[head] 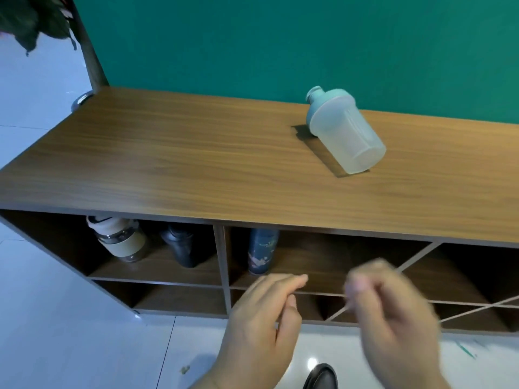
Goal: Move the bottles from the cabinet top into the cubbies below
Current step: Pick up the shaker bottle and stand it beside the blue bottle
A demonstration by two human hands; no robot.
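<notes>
We note the right hand [393, 307] is motion-blurred at lower right; its grip cannot be told. The left hand [261, 321], lower centre, has loosely curled fingers and holds nothing. Three bottles in the upper cubbies are cut off by the cabinet top [168, 164]. The frosted shaker bottle [344, 133] lies on its side at upper right, well apart from both hands.
</notes>
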